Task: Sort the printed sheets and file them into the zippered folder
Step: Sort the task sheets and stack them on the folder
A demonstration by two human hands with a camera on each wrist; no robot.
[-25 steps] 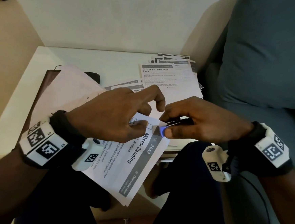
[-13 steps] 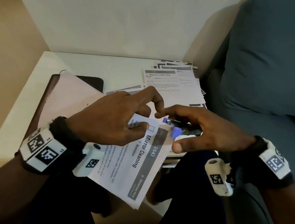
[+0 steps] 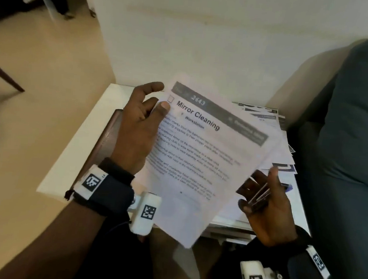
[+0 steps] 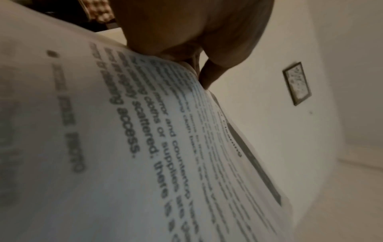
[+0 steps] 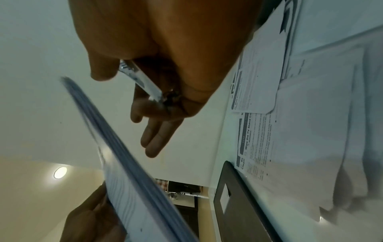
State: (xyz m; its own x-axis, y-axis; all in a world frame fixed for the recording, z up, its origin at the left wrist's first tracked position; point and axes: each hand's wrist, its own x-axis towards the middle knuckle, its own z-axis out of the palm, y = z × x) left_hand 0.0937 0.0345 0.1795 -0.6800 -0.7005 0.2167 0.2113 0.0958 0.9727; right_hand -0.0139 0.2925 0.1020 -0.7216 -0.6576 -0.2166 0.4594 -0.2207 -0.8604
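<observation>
My left hand [image 3: 157,97] holds up a stack of printed sheets [image 3: 199,158] headed "Mirror Cleaning", thumb on the front and fingers behind; the same sheets [image 4: 145,147] fill the left wrist view. My right hand [image 3: 260,196] lies palm up just below the stack's right edge and apart from it. A small black clip with silver arms [image 5: 143,80] is pinned in the palm under the thumb. More printed sheets [image 3: 266,117] are spread on the white table. The dark brown zippered folder [image 3: 107,140] lies flat under my left hand and is mostly hidden.
The small white table [image 3: 71,159] stands against a pale wall, with bare floor to its left. A grey-blue sofa cushion [image 3: 355,130] is close on the right. A blue pen [image 3: 286,187] lies on the papers beyond my right hand.
The left hand has lifted the stack off the lap and turned it upright. The right hand has come away from its corner with the clip and turned palm up.
</observation>
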